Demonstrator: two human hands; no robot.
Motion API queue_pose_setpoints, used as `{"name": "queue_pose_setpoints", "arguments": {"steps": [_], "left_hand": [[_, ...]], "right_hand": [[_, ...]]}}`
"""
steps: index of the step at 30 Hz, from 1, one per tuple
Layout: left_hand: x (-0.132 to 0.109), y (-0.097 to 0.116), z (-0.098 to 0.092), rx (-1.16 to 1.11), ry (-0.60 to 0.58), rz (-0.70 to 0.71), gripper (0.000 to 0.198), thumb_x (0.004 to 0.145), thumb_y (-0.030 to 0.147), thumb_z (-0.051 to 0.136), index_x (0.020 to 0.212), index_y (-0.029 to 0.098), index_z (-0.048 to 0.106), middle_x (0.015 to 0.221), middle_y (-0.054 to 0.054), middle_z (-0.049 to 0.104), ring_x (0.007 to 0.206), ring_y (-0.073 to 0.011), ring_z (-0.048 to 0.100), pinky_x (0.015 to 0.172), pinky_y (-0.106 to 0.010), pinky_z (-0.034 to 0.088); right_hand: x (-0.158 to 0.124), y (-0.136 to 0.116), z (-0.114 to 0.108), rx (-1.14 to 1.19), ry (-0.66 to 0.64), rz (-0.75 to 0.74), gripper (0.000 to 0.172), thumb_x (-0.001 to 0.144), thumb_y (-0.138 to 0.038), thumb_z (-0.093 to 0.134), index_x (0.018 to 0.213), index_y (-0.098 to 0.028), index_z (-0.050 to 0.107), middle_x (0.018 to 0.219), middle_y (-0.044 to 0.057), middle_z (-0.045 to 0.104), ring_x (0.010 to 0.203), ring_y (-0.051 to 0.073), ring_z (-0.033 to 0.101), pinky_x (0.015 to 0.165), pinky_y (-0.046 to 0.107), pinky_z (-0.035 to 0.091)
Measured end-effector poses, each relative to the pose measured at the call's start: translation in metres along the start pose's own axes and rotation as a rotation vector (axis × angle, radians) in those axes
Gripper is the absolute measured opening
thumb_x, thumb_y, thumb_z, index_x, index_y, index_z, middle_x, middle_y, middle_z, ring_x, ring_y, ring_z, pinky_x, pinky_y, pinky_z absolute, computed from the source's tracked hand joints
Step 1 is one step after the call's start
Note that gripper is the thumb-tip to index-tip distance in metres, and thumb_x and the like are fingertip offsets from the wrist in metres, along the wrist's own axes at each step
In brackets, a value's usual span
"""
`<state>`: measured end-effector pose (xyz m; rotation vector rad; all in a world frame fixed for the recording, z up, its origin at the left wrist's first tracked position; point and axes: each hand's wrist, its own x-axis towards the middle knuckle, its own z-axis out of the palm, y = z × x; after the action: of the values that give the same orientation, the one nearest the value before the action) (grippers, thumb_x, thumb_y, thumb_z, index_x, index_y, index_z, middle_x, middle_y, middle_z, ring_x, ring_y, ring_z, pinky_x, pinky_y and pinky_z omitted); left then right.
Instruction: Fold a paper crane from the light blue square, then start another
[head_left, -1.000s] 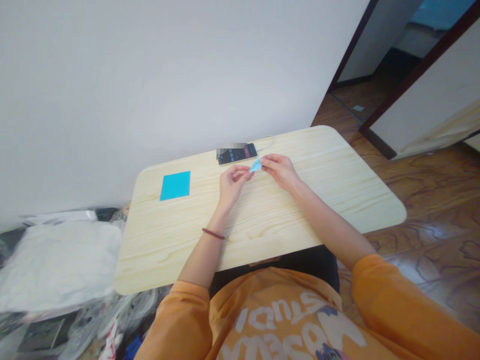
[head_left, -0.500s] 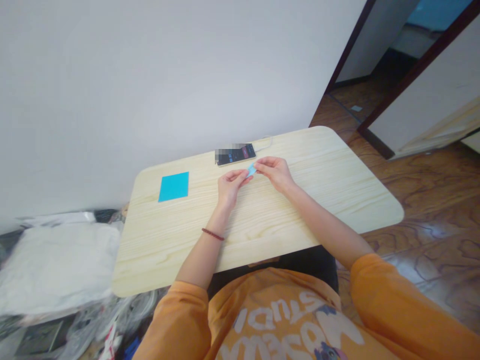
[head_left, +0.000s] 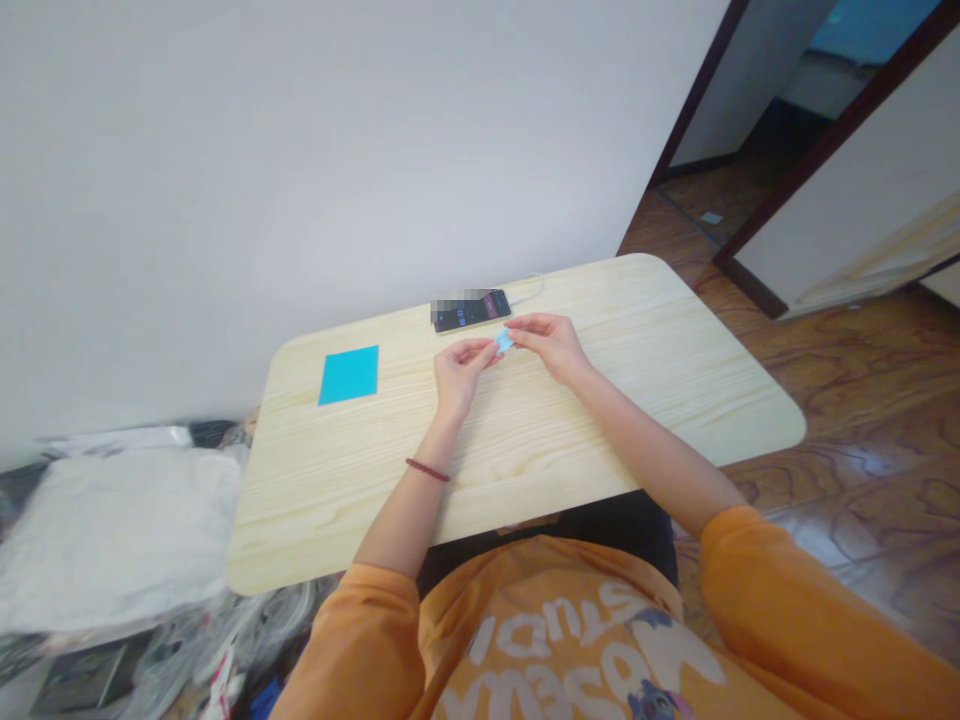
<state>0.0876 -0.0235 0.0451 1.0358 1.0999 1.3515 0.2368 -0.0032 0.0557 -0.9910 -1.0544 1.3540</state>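
Between my two hands is a small piece of folded light-blue paper (head_left: 504,341), held above the middle of the table. My left hand (head_left: 461,372) pinches its left side between thumb and fingers. From the right, my right hand (head_left: 551,344) grips the other side with its fingertips, which hide part of the paper. A flat square of blue paper (head_left: 349,375) lies on the table to the left, apart from both hands.
A phone (head_left: 472,311) with a white cable (head_left: 534,287) lies just beyond my hands, near the wall. The pale wooden table (head_left: 600,450) has rounded corners. Bags and a white bundle (head_left: 127,530) are piled to its left; wooden floor (head_left: 862,430) shows on the right.
Both hands keep their pinch on the folded paper. The paper has turned slightly between the fingertips and shows a paler face; otherwise the scene is almost the same.
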Motion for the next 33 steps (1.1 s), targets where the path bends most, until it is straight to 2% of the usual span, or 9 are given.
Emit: {"name": "queue_pose_setpoints", "arguments": {"steps": [4,12,17,22,28,33], "left_hand": [[0.000,0.001,0.001,0.001,0.020,0.023,0.032,0.057,0.034,0.080,0.076,0.012,0.069,0.072,-0.007,0.072,0.066,-0.0181,0.069,0.071,-0.032,0.058],[0.001,0.002,-0.003,0.073,-0.033,0.102,0.039,0.062,0.033,0.077,0.094,0.013,0.068,0.073,-0.007,0.072,0.069,-0.0185,0.069,0.072,-0.033,0.057],[0.000,0.004,-0.002,0.088,-0.056,0.117,0.039,0.061,0.031,0.078,0.094,0.014,0.067,0.071,-0.006,0.071,0.065,-0.0177,0.069,0.068,-0.032,0.057],[-0.001,0.006,0.000,0.059,-0.053,0.115,0.038,0.059,0.032,0.079,0.090,0.014,0.066,0.070,-0.005,0.071,0.065,-0.0176,0.069,0.068,-0.031,0.058],[0.001,0.005,-0.002,-0.001,-0.022,0.075,0.039,0.057,0.032,0.081,0.088,0.013,0.066,0.070,-0.006,0.072,0.065,-0.0186,0.069,0.071,-0.035,0.057],[0.003,0.003,-0.003,0.008,-0.005,0.063,0.039,0.058,0.034,0.079,0.088,0.014,0.068,0.071,-0.006,0.072,0.065,-0.0169,0.069,0.072,-0.033,0.057]], "right_hand": [[0.000,0.001,0.001,-0.015,0.026,-0.005,0.033,0.049,-0.035,0.083,0.074,-0.018,0.072,0.072,0.002,0.070,0.069,0.013,0.062,0.068,0.027,0.051],[0.002,0.004,-0.003,0.005,-0.034,0.064,0.033,0.050,-0.037,0.083,0.075,-0.018,0.072,0.075,0.002,0.071,0.070,0.012,0.063,0.067,0.025,0.052],[0.005,0.009,-0.005,0.013,-0.051,0.103,0.032,0.051,-0.040,0.083,0.070,-0.017,0.071,0.068,0.001,0.069,0.062,0.010,0.060,0.061,0.023,0.050],[0.007,0.010,-0.002,0.021,-0.049,0.024,0.035,0.047,-0.043,0.083,0.062,-0.016,0.067,0.059,-0.001,0.065,0.054,0.008,0.057,0.057,0.022,0.048],[0.004,0.007,-0.003,-0.005,-0.076,0.078,0.036,0.050,-0.043,0.083,0.069,-0.016,0.069,0.065,0.001,0.068,0.060,0.011,0.060,0.059,0.024,0.050],[0.002,0.005,-0.004,-0.077,-0.098,0.030,0.036,0.051,-0.044,0.082,0.067,-0.015,0.068,0.056,0.000,0.064,0.051,0.009,0.055,0.053,0.023,0.045]]}}
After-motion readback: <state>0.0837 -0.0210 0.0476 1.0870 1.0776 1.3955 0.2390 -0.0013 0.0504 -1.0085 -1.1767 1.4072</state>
